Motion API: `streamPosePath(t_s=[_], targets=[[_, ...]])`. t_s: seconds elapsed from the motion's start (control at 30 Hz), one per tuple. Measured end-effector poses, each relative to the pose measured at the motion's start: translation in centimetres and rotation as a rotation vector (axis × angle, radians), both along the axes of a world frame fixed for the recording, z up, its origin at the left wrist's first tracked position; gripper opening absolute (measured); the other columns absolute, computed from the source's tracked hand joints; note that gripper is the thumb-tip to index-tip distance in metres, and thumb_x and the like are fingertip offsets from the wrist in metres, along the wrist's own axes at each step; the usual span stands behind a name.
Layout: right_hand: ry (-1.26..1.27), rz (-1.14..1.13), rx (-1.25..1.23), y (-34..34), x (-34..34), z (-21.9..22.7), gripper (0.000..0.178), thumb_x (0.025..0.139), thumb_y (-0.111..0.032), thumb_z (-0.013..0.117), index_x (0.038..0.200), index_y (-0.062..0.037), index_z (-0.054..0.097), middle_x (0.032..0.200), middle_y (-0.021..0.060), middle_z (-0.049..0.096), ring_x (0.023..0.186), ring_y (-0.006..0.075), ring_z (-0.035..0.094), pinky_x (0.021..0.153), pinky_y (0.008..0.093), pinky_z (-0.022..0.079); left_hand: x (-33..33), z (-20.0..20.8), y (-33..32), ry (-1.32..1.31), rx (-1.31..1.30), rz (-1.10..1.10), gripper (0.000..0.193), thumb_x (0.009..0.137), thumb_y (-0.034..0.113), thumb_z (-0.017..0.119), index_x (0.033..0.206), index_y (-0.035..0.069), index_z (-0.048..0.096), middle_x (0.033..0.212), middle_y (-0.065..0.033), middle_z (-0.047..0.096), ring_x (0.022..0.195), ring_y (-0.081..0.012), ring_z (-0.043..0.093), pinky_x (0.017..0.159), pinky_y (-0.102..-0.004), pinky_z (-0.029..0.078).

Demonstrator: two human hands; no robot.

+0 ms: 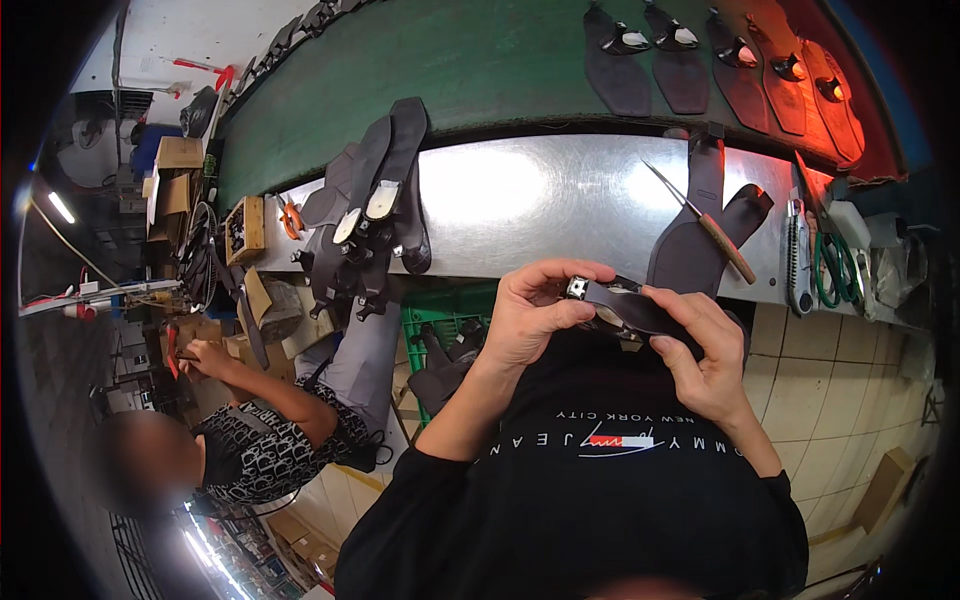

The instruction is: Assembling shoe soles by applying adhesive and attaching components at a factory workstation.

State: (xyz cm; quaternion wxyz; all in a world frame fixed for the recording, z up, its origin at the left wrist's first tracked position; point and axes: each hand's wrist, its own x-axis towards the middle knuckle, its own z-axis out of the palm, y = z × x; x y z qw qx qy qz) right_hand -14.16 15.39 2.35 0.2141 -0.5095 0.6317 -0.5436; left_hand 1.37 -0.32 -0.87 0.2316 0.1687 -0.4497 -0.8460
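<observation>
A dark sandal strap [645,312] with a shiny metal-like fitting at its left end is held between my two hands, in front of my chest. My left hand [530,318] pinches it near the fitting with thumb and fingers. Thumb and fingertips of my right hand [708,352] grip the strap's other side. Beyond my right hand, dark sandal insoles [690,250] lie at the metal table's edge, and a wooden-handled pointed tool [727,248] rests across them. Part of the strap is covered by my fingers.
Dark sandal parts [385,200] pile up on the metal table [580,200], left of centre. Orange pliers [291,218] and a wooden box [244,230] lie farther left; a cutter [798,270] and green-handled scissors [832,265] lie right. Sandals sit on the green belt [480,80]. A co-worker [270,430] sits left.
</observation>
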Motion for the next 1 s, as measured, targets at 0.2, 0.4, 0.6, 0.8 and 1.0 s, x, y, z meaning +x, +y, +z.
streamPosePath(t_s=[0.2, 0.4, 0.6, 0.8, 1.0], targets=[[-0.001, 0.009, 0.011, 0.13, -0.11, 0.11, 0.043, 0.069, 0.003, 0.064, 0.112, 0.0018, 0.061, 0.093, 0.0137, 0.066, 0.079, 0.0253, 0.061, 0.075, 0.0321, 0.046, -0.01, 0.14, 0.03, -0.012, 0.014, -0.003, 0.033, 0.073, -0.007, 0.069, 0.105, -0.001, 0.063, 0.111, -0.0171, 0.063, 0.095, -0.0173, 0.062, 0.076, -0.0255, 0.054], [0.003, -0.002, 0.025, 0.16, -0.14, 0.19, 0.042, 0.068, 0.003, 0.065, 0.111, 0.0011, 0.063, 0.09, 0.0138, 0.066, 0.077, 0.0253, 0.061, 0.073, 0.0322, 0.046, -0.14, 0.28, 0.16, -0.011, 0.001, 0.002, 0.033, 0.073, -0.007, 0.069, 0.105, -0.002, 0.063, 0.11, -0.0166, 0.064, 0.093, -0.016, 0.063, 0.075, -0.0241, 0.054], [0.055, 0.031, 0.019, 0.2, -0.53, 0.37, 0.044, 0.07, 0.004, 0.06, 0.114, 0.0017, 0.061, 0.087, 0.0121, 0.062, 0.077, 0.0224, 0.058, 0.072, 0.0297, 0.045, -0.3, 0.64, 0.53, -0.049, -0.08, -0.005, 0.034, 0.074, -0.007, 0.068, 0.107, -0.003, 0.064, 0.107, -0.0146, 0.065, 0.088, -0.0122, 0.063, 0.072, -0.0209, 0.052], [-0.109, -0.005, 0.027, 0.57, -0.62, 0.53, 0.044, 0.07, 0.003, 0.064, 0.113, 0.0001, 0.062, 0.088, 0.012, 0.064, 0.078, 0.023, 0.06, 0.073, 0.03, 0.046, -0.17, 0.75, -0.29, -0.056, -0.021, 0.053, 0.034, 0.075, -0.007, 0.068, 0.108, -0.006, 0.063, 0.109, -0.0155, 0.065, 0.088, -0.0132, 0.064, 0.075, -0.0225, 0.053], [-0.051, 0.03, -0.011, 0.3, -0.52, -0.14, 0.045, 0.07, 0.003, 0.061, 0.115, 0.0029, 0.06, 0.089, 0.0124, 0.063, 0.078, 0.0216, 0.058, 0.072, 0.0288, 0.045, -0.4, 0.4, 0.04, -0.013, -0.028, 0.008, 0.033, 0.074, -0.007, 0.069, 0.106, -0.004, 0.062, 0.112, -0.0184, 0.063, 0.09, -0.0151, 0.064, 0.074, -0.0232, 0.054]])
